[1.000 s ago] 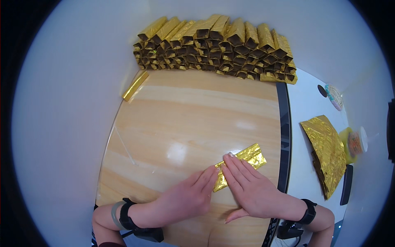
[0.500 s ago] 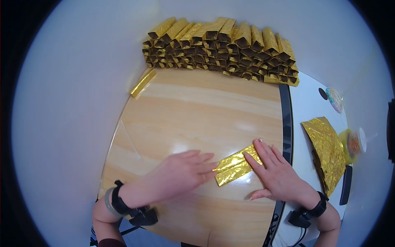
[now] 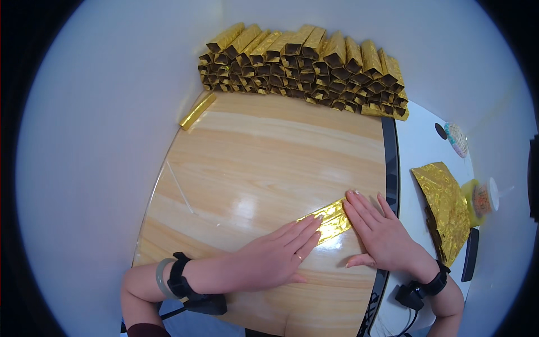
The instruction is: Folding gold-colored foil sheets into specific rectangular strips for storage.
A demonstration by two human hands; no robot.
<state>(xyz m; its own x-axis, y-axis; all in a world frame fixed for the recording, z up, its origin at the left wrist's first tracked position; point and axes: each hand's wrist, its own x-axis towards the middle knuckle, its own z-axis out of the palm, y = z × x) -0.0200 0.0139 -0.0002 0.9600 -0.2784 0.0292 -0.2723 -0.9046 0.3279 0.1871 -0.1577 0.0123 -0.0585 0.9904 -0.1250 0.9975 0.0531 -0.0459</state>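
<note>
A folded strip of shiny gold foil paper [image 3: 333, 222] lies flat and slanted on the wooden tabletop, in front of me. My left hand [image 3: 292, 245] rests over its left end with fingers stretched out, hiding that end. At the strip's right end, my right hand [image 3: 377, 229] lies palm down, its fingertips on the edge and its thumb held apart. Both hands have flat, extended fingers, and neither is wrapped around anything.
Many folded gold paper tubes [image 3: 303, 70] are stacked along the back. One gold strip [image 3: 198, 112] lies at the far left edge, and a thin white stick [image 3: 180, 188] nearer me. On the white surface at right are gold sheets [image 3: 443, 210] and a lidded tub [image 3: 485, 196].
My left hand has come down and to the right onto the foil paper's left end, covering it. The right hand has barely shifted, staying at the right end.
</note>
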